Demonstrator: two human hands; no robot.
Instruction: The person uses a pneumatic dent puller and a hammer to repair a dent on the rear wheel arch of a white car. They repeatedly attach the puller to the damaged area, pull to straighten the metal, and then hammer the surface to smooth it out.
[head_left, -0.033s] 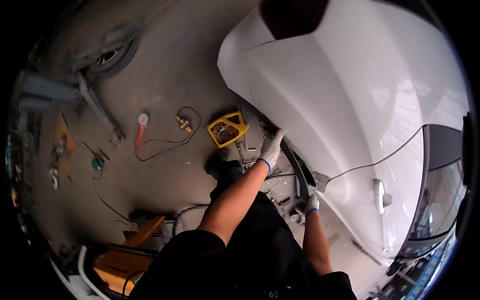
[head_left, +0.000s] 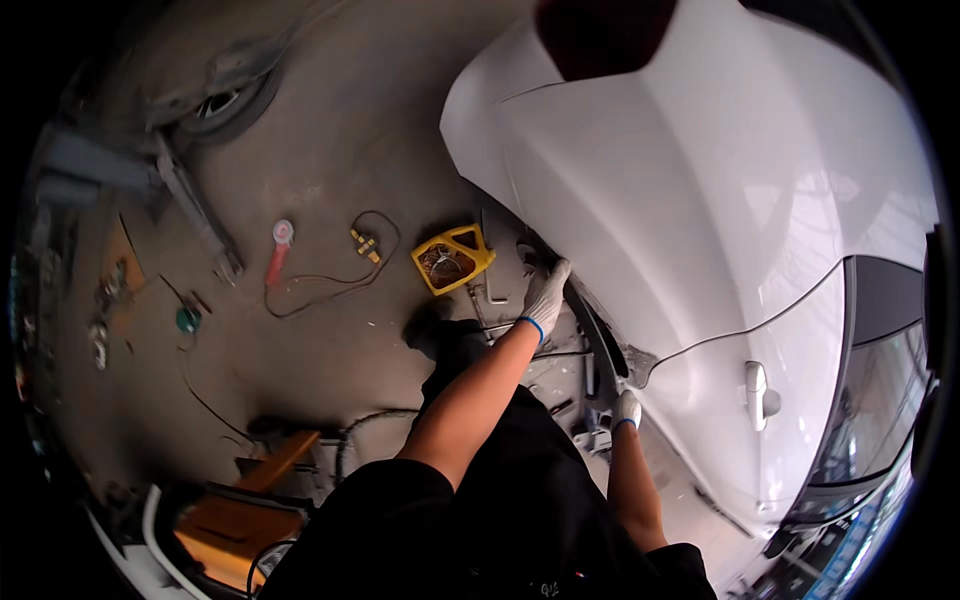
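Note:
A white car [head_left: 670, 190] fills the right side, and a long black wheel-arch liner [head_left: 600, 338] runs along its lower edge, partly standing off the body. My left hand [head_left: 546, 290], in a white knitted glove with a blue cuff, is closed round the liner's upper stretch, thumb on the outer side and fingertips hidden behind it. Lower down, my right hand [head_left: 627, 410], gloved alike, is closed at the liner's bottom end beside the sill; its fingers are mostly hidden. Between the hands, a dirty grey patch [head_left: 638, 362] shows on the body edge.
On the floor lie a yellow cut-open jug [head_left: 450, 260] holding small parts, an L-shaped wrench [head_left: 494, 290], a red-handled tool [head_left: 279, 250] and a yellow fitting [head_left: 366, 245] on a hose. An orange box [head_left: 240, 530] stands lower left. A lift arm [head_left: 195, 210] and a wheel [head_left: 230, 108] are upper left.
The whole view has shifted slightly. Both hands keep their places on the liner, with the right hand's fingers tucked a little differently at its lower end.

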